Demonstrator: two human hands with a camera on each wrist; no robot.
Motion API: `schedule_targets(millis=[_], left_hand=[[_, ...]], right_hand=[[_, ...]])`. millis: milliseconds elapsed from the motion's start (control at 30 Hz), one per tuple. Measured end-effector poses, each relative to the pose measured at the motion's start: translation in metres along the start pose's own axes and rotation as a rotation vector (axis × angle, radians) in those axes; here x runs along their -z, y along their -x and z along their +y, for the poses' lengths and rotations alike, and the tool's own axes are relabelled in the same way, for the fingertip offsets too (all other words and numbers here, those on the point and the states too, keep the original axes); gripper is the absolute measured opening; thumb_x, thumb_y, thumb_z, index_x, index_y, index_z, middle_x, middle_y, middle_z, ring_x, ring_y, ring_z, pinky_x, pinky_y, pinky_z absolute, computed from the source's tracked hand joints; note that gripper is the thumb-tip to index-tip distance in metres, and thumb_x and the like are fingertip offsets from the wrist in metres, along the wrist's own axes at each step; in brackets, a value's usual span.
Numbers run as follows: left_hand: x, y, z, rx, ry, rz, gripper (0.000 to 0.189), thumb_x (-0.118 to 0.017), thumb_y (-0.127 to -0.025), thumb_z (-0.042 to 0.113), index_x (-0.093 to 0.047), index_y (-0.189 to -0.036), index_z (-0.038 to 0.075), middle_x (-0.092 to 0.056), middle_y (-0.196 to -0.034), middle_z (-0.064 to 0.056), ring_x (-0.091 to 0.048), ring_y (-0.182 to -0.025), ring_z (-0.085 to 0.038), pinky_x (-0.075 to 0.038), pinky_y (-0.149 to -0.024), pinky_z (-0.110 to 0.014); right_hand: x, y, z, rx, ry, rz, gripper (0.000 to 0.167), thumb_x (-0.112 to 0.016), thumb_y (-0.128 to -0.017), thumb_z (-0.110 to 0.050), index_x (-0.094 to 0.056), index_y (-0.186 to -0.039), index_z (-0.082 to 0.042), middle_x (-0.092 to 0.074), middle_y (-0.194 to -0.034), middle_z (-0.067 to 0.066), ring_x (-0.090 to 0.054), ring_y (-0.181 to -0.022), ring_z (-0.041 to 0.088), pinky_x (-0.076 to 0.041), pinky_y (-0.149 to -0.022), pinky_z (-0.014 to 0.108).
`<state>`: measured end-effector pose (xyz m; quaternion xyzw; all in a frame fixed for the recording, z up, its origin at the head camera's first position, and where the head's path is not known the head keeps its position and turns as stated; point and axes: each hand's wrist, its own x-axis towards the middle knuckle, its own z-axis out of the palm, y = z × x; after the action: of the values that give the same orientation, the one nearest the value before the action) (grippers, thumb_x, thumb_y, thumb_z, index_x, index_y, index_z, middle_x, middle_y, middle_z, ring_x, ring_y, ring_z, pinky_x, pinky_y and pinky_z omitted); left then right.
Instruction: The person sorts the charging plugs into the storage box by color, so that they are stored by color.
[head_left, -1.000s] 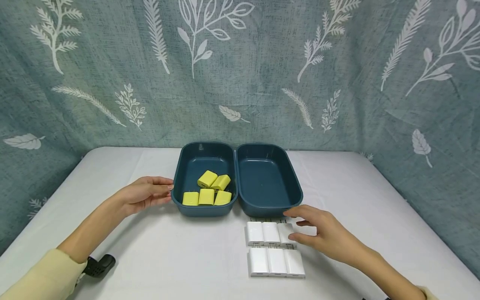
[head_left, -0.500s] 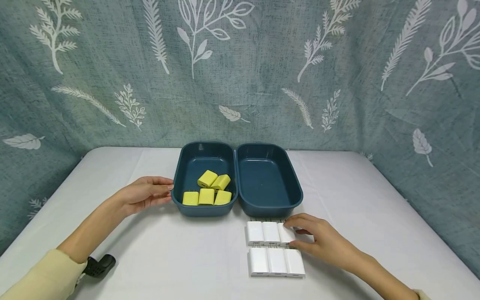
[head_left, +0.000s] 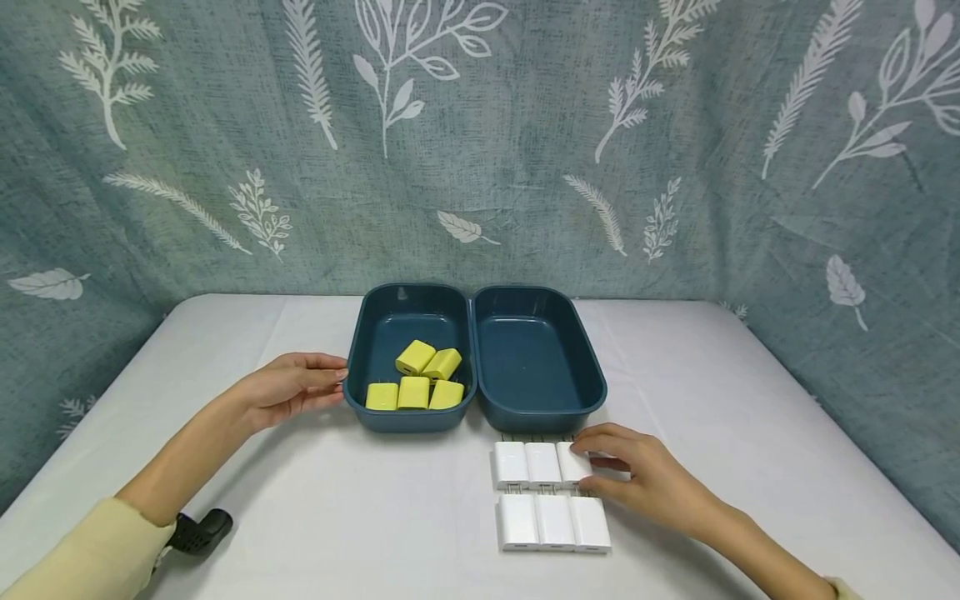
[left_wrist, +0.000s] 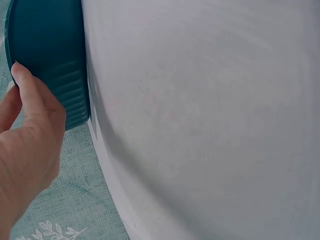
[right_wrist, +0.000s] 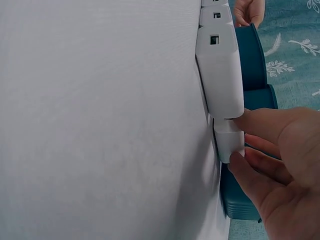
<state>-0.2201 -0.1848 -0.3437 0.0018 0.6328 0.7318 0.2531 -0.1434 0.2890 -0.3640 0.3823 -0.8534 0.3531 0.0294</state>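
Note:
In the head view, several white wall chargers (head_left: 518, 523) lie in two rows, prongs facing the boxes. My right hand (head_left: 645, 475) pinches the right-hand charger (head_left: 572, 461) of the far row between thumb and fingertips. The right wrist view shows the same pinched charger (right_wrist: 229, 145) just beyond a nearer one (right_wrist: 218, 70) with a port in its end. My left hand (head_left: 296, 387) touches the outer left wall of the left blue box (head_left: 408, 423), fingers extended near its rim. The left wrist view shows those fingers (left_wrist: 31, 95) against the box wall (left_wrist: 47, 45).
Several yellow wall chargers (head_left: 413, 392) lie in the left box. Against it stands a second blue box (head_left: 540, 414) with nothing in it. A patterned curtain (head_left: 480, 150) hangs behind the white-covered table (head_left: 337, 517). A black device (head_left: 201, 532) sits at the left wrist.
My right hand has come down from the second box's front edge onto the far-row right charger, and its fingers have closed on it. The left hand stays at the left box.

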Motion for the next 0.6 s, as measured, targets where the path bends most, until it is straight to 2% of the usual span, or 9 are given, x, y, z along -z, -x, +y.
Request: schedule_targets(millis=[333,600], left_hand=[[-0.001,0.0,0.002,0.005,-0.001,0.006,0.045,-0.053,-0.101,0.001,-0.034,-0.139,-0.014,-0.064,-0.103,-0.009,-0.068,-0.088,-0.014,-0.057,-0.085,-0.025],[0.001,0.0,0.0,0.009,0.009,0.004,0.045,-0.054,-0.101,0.001,-0.034,-0.138,-0.014,-0.064,-0.104,-0.009,-0.068,-0.089,-0.014,-0.057,-0.086,-0.026]], right_hand=[[0.01,0.0,-0.011,0.04,-0.002,0.04,0.035,-0.079,-0.083,-0.002,-0.068,-0.116,-0.005,-0.062,-0.12,0.007,-0.063,-0.106,0.02,-0.059,-0.083,0.033],[0.02,-0.002,-0.026,0.093,-0.008,0.057,0.04,-0.079,-0.082,-0.001,-0.066,-0.12,-0.008,-0.061,-0.123,0.008,-0.062,-0.111,0.018,-0.059,-0.084,0.032]])
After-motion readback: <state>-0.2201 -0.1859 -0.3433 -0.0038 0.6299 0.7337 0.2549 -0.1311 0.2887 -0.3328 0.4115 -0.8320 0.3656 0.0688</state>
